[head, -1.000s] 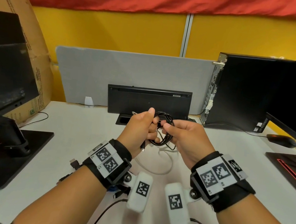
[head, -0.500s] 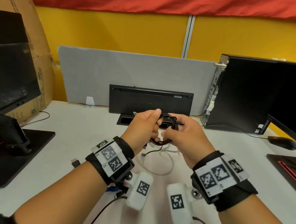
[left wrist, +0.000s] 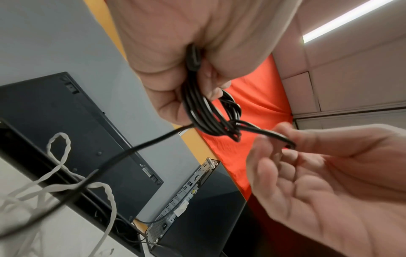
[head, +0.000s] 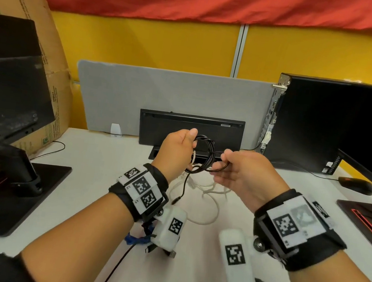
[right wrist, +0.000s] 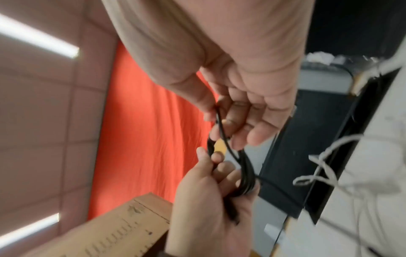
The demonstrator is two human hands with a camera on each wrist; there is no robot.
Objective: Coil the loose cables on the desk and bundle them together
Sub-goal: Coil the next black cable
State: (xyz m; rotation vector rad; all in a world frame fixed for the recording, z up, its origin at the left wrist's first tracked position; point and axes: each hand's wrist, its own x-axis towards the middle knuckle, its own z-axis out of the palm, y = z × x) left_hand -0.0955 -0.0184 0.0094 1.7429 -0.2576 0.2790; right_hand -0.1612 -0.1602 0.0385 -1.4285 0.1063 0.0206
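A black cable coil (head: 204, 154) hangs in the air above the middle of the white desk (head: 97, 160). My left hand (head: 176, 150) grips the coil's left side, fingers curled round the strands (left wrist: 193, 97). My right hand (head: 235, 171) pinches a strand of the same coil (left wrist: 279, 137) between thumb and forefinger, the other fingers loosely spread. The cable's free tail (head: 183, 188) dangles down to a plug just above the desk. A loose white cable (head: 211, 191) lies in loops on the desk under my hands.
A black keyboard (head: 191, 129) stands on edge against a grey divider (head: 169, 100). A PC tower (head: 310, 121) and a mouse (head: 356, 185) sit at the right. Monitors (head: 4, 93) flank both sides, with a cardboard box (head: 51, 99) at the left.
Both hands rose slightly with the coil. My right hand drew away to the right, pulling a strand outward, and its lower fingers spread.
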